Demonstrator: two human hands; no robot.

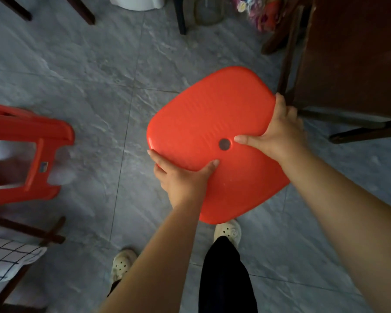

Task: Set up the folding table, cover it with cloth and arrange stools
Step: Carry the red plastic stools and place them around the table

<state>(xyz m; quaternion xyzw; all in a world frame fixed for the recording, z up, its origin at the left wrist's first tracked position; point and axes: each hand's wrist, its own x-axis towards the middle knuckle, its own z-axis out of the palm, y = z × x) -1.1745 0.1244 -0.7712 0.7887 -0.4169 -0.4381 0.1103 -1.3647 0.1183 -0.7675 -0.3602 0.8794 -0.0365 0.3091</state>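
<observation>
I look straight down on the seat of a red plastic stool [203,123], held above the grey tiled floor; a small round hole sits near its middle. My left hand [181,179] grips the seat's near-left edge, thumb on top and fingers curled under. My right hand [278,134] grips the right edge, thumb lying toward the hole. The stool's legs are hidden beneath the seat. A second red stool [29,154] stands at the left, blurred. A checked cloth [7,260] hangs at the lower left over dark wooden bars [32,231].
A dark wooden cabinet [352,55] and its base rails stand at the right, close to the held stool. Dark furniture legs [81,10] and a white container [138,2] lie at the top. My feet in pale clogs [228,231] stand below.
</observation>
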